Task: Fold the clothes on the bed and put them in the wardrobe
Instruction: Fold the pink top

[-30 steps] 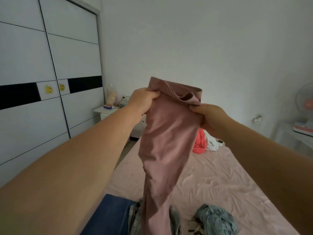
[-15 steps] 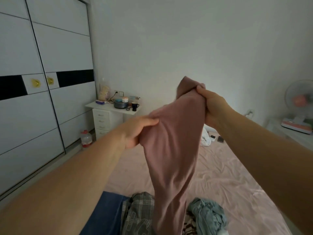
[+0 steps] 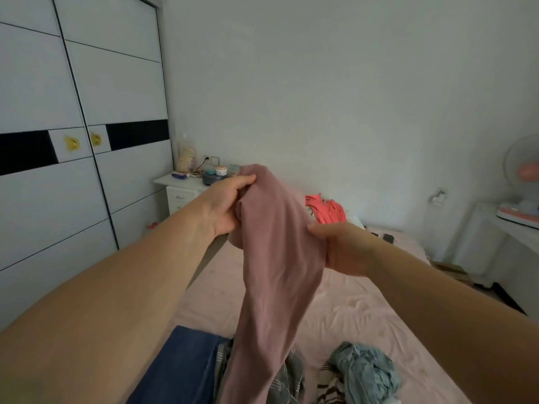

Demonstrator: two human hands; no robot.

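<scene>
A dusty pink garment [image 3: 274,258] hangs in the air over the bed [image 3: 344,310], held up by both hands. My left hand [image 3: 227,205] grips its top left edge, thumb over the cloth. My right hand [image 3: 341,246] pinches its right side a little lower. The garment's lower end drops out of view at the bottom. On the bed's near end lie a dark blue piece [image 3: 178,365], a grey checked piece [image 3: 288,374] and a crumpled light blue piece [image 3: 364,371]. The white wardrobe [image 3: 58,185] stands at the left with its sliding doors shut.
A coral red garment [image 3: 326,209] lies at the bed's far end, with small dark items [image 3: 388,237] beside it. A white nightstand [image 3: 178,189] with several small things stands between wardrobe and bed. A fan [image 3: 525,170] stands on a white table at the right.
My left hand has risen to the garment's top edge and my right hand has dropped lower along its right side. The view has shifted slightly.
</scene>
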